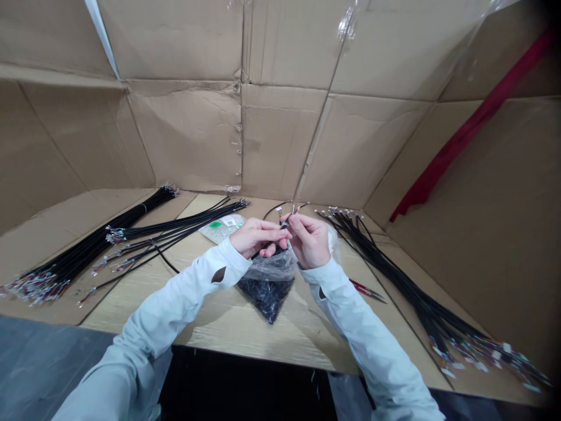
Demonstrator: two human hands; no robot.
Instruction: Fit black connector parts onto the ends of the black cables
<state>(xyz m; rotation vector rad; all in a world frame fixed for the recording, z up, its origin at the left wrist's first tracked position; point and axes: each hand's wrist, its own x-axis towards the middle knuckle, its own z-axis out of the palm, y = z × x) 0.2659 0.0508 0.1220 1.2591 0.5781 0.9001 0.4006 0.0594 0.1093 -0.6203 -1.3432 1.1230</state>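
L hand [259, 237] & R hand [311, 240] meet just above & beyond the plastic bag of black bits [266, 292], which is the landmark here. Both are narrow: L fingers closed round a black cable [284, 224], R thumb & forefinger pinched at its end, w/ thin coloured wires [294, 209] poking out past the fingertips. Can't tell if R also has a small part btwn the fingers; too tiny.

Step in hand, my read: close fingertip work at the cable's wire end. Next move prob. calls for L holding the cable firm nr the end while R works w/ a light pinch, no tugging on the wires.

Rel. to the bag: thick cable bundle [103, 238] far L, looser bunch [193, 221] btwn it & the bag, another bundle [390, 272] well off R. Red-handled tool [367, 290] lies R of the bag, nearer than that bundle, untouched. Clear packet w/ green label [221, 228] sits beyond & L of the bag.
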